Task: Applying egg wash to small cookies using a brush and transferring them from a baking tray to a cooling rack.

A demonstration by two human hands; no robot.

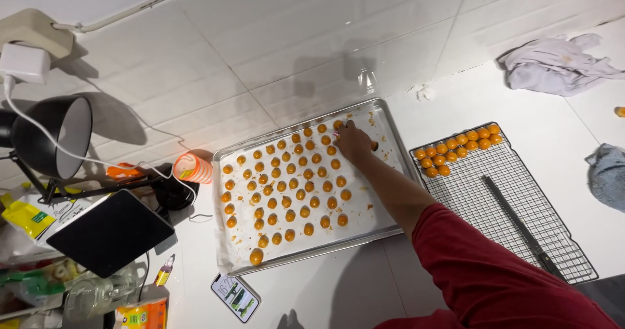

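One hand [353,141] is stretched out over the far right corner of the metal tray [390,166]. It cannot be told which hand it is. Its fingers are curled around a small orange ball [338,126], which is touched at the tray's far edge. More orange balls are lined up on the wire rack [521,192] just beside the tray.

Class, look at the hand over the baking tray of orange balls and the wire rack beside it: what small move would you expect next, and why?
Probably lifting one orange ball toward the wire rack. The right hand rests at the baking tray's far rows, and the rack already holds a few balls in its far corner.
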